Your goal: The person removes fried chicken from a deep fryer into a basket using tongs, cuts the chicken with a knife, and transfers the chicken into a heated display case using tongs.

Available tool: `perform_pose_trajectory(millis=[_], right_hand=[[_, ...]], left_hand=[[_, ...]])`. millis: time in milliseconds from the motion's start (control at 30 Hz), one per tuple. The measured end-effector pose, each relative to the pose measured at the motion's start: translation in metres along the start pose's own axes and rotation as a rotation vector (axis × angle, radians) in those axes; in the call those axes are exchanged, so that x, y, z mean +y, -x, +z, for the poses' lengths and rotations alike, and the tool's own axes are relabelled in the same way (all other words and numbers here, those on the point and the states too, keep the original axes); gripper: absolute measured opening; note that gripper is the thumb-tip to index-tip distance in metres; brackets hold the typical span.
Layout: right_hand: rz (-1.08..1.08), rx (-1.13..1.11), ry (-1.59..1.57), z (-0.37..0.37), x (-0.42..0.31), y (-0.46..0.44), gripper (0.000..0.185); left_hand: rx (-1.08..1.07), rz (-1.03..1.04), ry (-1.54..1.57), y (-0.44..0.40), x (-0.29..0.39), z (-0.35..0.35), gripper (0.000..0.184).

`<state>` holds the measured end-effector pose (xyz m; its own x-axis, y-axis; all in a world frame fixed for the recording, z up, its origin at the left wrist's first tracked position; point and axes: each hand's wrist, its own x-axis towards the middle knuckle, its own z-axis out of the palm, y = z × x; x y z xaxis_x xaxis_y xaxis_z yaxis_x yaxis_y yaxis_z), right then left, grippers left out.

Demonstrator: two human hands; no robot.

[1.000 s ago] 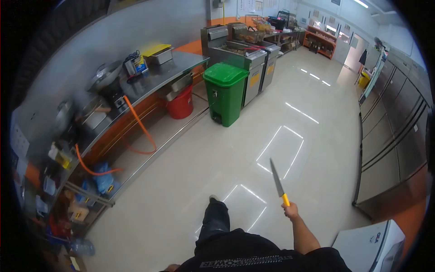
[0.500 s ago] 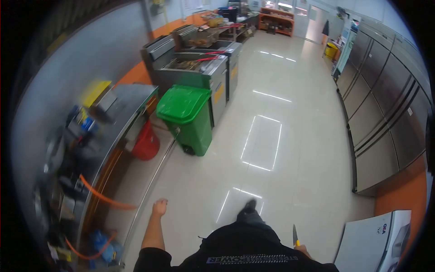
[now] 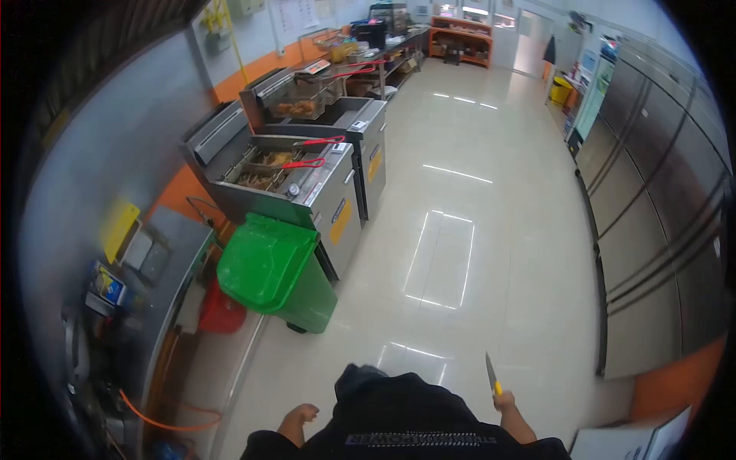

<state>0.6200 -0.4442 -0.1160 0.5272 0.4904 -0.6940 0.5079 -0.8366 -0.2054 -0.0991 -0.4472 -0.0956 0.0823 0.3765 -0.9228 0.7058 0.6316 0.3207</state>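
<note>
At the far left, an orange hose point(image 3: 139, 417) looped out below a steel table point(image 3: 184, 230), on which a blurred yellow sheet point(image 3: 123, 230) leaned. A red bucket point(image 3: 222, 312) stood under the table's edge, partly hidden by the green bin point(image 3: 264, 264), whose lid was down. Behind the bin came the front fryer point(image 3: 264, 203), its baskets point(image 3: 268, 159) fitted with red handles. The person's left hand point(image 3: 305, 412) hung low over the floor, near the bin but apart from it; its fingers looked bent, though how far they were spread or pressed together could not be told. Beyond the front fryer was the rear fryer point(image 3: 369, 138), with browned food point(image 3: 297, 107) in a raised basket. An orange shelf point(image 3: 460, 32) stood at the far end of the room. To the right of the person's dark shirt point(image 3: 418, 414), the right hand point(image 3: 504, 400) was wrapped around the yellow handle of a knife point(image 3: 492, 373), its blade pointing forward above the tiled floor. Tall steel cabinets point(image 3: 640, 192) lined the right wall, well apart from the knife.
</note>
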Motion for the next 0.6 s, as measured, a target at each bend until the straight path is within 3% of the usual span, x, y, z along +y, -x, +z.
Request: perform_pose_trajectory(millis=[33, 100, 167, 267, 400, 500, 533, 567, 600], right_hand=[[-0.17, 0.086, 0.105, -0.024, -0.046, -0.03, 0.04], [-0.279, 0.189, -0.12, -0.059, -0.131, -0.088, 0.035], [-0.35, 0.157, -0.381, -0.1, -0.226, -0.107, 0.023], [-0.419, 0.123, -0.631, -0.153, -0.349, -0.111, 0.017], [-0.451, 0.106, -0.788, -0.196, -0.466, -0.121, 0.017], [-0.516, 0.151, -0.825, -0.233, -0.536, -0.123, 0.016], [-0.557, 0.192, -0.808, -0.25, -0.556, -0.123, 0.015], [-0.597, 0.226, -0.796, -0.268, -0.581, -0.122, 0.014], [-0.636, 0.256, -0.789, -0.283, -0.605, -0.12, 0.013]], left_hand=[[0.067, 0.081, -0.07, -0.014, -0.005, -0.003, 0.032], [0.097, 0.198, -0.353, -0.038, 0.012, -0.025, 0.034], [0.012, 0.265, -0.779, -0.068, 0.042, -0.048, 0.034], [-0.096, 0.048, -0.419, -0.07, 0.141, -0.097, 0.033], [0.166, 0.519, 0.114, -0.125, 0.219, -0.167, 0.032], [0.095, 0.374, -0.736, -0.237, 0.332, -0.241, 0.035], [0.265, 0.35, -0.369, -0.242, 0.365, -0.261, 0.037], [0.373, 0.531, -0.493, -0.237, 0.401, -0.287, 0.035], [0.305, 0.461, -0.067, -0.232, 0.441, -0.309, 0.033]])
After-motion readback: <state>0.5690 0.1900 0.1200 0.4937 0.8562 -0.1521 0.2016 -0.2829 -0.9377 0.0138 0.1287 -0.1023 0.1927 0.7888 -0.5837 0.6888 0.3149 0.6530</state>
